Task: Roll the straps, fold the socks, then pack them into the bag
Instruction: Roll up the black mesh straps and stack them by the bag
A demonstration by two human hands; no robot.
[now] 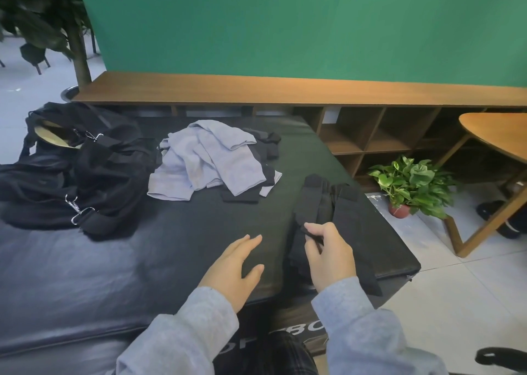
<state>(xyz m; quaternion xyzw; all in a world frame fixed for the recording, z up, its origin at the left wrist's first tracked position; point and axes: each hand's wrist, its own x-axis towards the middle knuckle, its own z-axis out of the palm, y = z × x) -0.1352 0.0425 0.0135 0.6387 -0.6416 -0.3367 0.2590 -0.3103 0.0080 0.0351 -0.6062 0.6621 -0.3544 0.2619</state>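
Right hand [330, 253] pinches black sock [316, 203] edge at 4 o'clock; left hand [238, 263] flat, idle—should pin fabric before folding.

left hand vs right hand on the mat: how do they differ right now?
The left hand lies open with straight fingers and grips nothing; the right hand pinches a black sock between thumb and fingers. The left hand sits over a bare part of the black mat; the right hand is at the black socks near the mat's right edge. Both come out of light grey-blue sleeves.
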